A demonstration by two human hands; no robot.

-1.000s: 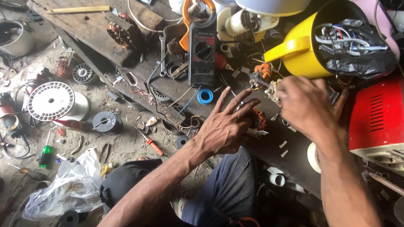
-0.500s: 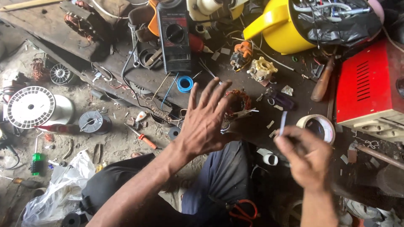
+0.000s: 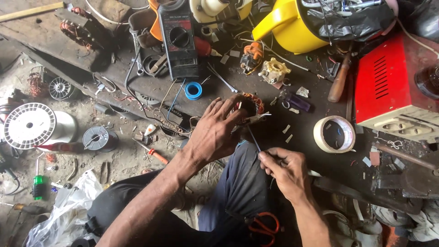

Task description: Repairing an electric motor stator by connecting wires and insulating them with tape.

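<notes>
My left hand (image 3: 215,130) rests on a small motor stator with copper windings (image 3: 253,103) on the dark workbench, fingers curled around its near side. My right hand (image 3: 286,171) sits lower, over my lap, pinching a thin grey strip or wire (image 3: 254,138) that runs up toward the stator. A white strip (image 3: 258,117) juts from the stator beside my left fingers.
A black multimeter (image 3: 179,39) and a blue tape roll (image 3: 193,90) lie behind the stator. A masking tape roll (image 3: 334,134) and a red metal box (image 3: 388,87) are to the right, a yellow bucket (image 3: 292,27) at the back. Wire spools (image 3: 29,126) and screwdrivers litter the floor at left.
My left hand has gone from spread flat over the stator to curled around it. My right hand has moved left and in toward the stator, still pinching the thin strip.
</notes>
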